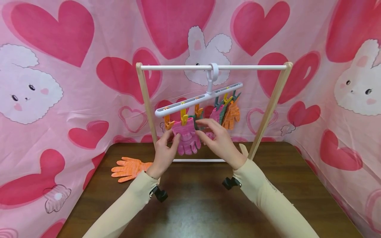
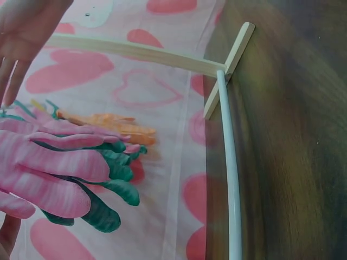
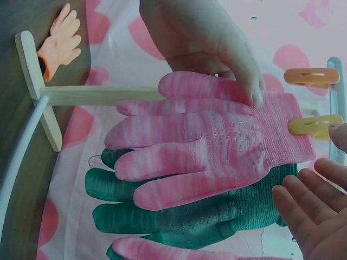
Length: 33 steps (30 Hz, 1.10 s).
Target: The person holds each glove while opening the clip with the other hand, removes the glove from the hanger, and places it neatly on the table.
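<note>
Hanging by its cuff from a yellow plastic clip [image 3: 314,125], the pink striped knit glove [image 1: 187,138] is steadied by the left hand [image 1: 164,152], thumb and fingers touching it, and by the loosely spread right hand [image 1: 218,140], while an orange knit glove [image 1: 128,168] (flat on the dark wooden table [image 1: 196,205]) is judged left to peg.

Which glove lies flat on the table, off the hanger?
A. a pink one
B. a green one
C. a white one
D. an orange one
D: the orange glove lies flat on the table left of the rack, while the pink glove hangs from a yellow clip on the hanger.
</note>
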{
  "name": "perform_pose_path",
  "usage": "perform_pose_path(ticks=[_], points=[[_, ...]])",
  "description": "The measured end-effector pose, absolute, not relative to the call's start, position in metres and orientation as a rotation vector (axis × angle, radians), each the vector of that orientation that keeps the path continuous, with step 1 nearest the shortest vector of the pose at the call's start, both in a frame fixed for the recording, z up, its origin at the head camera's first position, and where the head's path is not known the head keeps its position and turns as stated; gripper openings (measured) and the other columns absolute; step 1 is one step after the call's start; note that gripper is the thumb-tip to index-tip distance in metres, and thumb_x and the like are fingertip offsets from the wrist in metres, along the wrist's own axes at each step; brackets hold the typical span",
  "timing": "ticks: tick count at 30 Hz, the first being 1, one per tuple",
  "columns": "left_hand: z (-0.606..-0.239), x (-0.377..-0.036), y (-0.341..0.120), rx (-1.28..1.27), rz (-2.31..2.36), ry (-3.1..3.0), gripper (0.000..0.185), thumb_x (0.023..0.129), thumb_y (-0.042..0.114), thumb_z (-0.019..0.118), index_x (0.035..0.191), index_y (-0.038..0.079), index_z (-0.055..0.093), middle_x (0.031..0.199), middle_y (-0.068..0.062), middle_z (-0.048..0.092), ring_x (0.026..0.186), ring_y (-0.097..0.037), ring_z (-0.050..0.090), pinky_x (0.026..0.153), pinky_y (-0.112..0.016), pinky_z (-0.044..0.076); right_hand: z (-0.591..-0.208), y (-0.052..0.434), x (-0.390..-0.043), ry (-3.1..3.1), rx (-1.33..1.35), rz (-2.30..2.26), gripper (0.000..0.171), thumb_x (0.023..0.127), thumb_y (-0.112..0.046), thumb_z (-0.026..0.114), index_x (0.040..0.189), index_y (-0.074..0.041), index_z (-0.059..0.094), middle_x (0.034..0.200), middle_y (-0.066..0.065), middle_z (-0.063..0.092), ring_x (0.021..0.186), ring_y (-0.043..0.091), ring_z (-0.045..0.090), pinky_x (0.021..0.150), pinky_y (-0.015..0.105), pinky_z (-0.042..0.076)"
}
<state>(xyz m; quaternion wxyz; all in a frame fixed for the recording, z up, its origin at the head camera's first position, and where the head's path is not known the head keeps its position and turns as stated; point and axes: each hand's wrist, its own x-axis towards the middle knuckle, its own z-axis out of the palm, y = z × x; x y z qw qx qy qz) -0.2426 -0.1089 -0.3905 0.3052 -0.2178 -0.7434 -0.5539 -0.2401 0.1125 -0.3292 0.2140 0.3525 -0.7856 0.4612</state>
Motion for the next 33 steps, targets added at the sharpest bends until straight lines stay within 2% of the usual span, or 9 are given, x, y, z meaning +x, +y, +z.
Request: perform_pose_path(ticks=[3, 9, 13, 18, 25, 28, 33], points=[[-0.38, -0.231, -0.107, -0.577, -1.486, -1.99, 0.031, 0.098, -0.004, 0.065, 0.129, -0.01, 0.062, 0.111, -0.025, 0.072, 0.085, -0.029, 0.064, 0.077, -0.025, 0.054, -0.326, 0.109, -0.241, -2.168, 0.994, 1.255, 0.038, 0.098, -0.011, 0.073, 0.135, -0.005, 0.064, 0.129, 0.01, 0.067, 0.116, 0.028, 0.067, 0.095, 0.045, 0.057], [-0.365, -0.215, -0.106, -0.587, -1.518, -2.0, 0.03, 0.1, -0.004, 0.062, 0.129, -0.011, 0.061, 0.109, -0.026, 0.071, 0.079, -0.021, 0.058, 0.07, -0.017, 0.049, -0.322, 0.102, -0.242, -2.156, 1.006, 1.239, 0.039, 0.099, -0.01, 0.072, 0.136, -0.004, 0.063, 0.129, 0.011, 0.067, 0.116, 0.028, 0.068, 0.098, 0.043, 0.056], [-0.363, -0.212, -0.105, -0.587, -1.545, -2.002, 0.033, 0.102, -0.003, 0.06, 0.134, -0.01, 0.059, 0.113, -0.026, 0.071, 0.08, -0.023, 0.06, 0.072, -0.015, 0.051, -0.319, 0.098, -0.243, -2.148, 0.996, 1.254, 0.04, 0.098, -0.009, 0.072, 0.136, -0.002, 0.062, 0.13, 0.012, 0.067, 0.116, 0.026, 0.068, 0.1, 0.043, 0.055], [-0.379, -0.227, -0.107, -0.598, -1.524, -1.976, 0.034, 0.102, -0.004, 0.059, 0.135, -0.011, 0.057, 0.113, -0.028, 0.069, 0.082, -0.025, 0.06, 0.075, -0.013, 0.05, -0.313, 0.094, -0.246, -2.144, 1.01, 1.291, 0.04, 0.098, -0.008, 0.073, 0.136, -0.001, 0.062, 0.13, 0.013, 0.066, 0.117, 0.025, 0.068, 0.1, 0.041, 0.055], [-0.393, -0.239, -0.109, -0.598, -1.465, -1.959, 0.03, 0.104, 0.0, 0.058, 0.134, -0.003, 0.06, 0.094, -0.018, 0.066, 0.073, -0.017, 0.053, 0.065, -0.018, 0.046, -0.304, 0.086, -0.25, -2.139, 1.02, 1.343, 0.041, 0.098, -0.007, 0.072, 0.136, -0.001, 0.061, 0.132, 0.013, 0.066, 0.12, 0.025, 0.067, 0.102, 0.039, 0.054], [-0.394, -0.239, -0.109, -0.595, -1.452, -1.966, 0.029, 0.106, 0.005, 0.057, 0.135, 0.0, 0.059, 0.09, -0.013, 0.063, 0.072, -0.017, 0.053, 0.064, -0.02, 0.046, -0.302, 0.083, -0.253, -2.136, 1.011, 1.376, 0.04, 0.098, -0.008, 0.072, 0.137, 0.0, 0.061, 0.132, 0.013, 0.066, 0.119, 0.025, 0.067, 0.102, 0.039, 0.054], [-0.394, -0.238, -0.11, -0.612, -1.46, -1.967, 0.025, 0.108, 0.006, 0.053, 0.132, 0.0, 0.058, 0.084, -0.01, 0.058, 0.072, -0.016, 0.052, 0.064, -0.022, 0.045, -0.301, 0.076, -0.256, -2.157, 0.985, 1.412, 0.04, 0.099, -0.01, 0.071, 0.137, 0.0, 0.061, 0.135, 0.014, 0.066, 0.122, 0.025, 0.065, 0.103, 0.039, 0.053]])
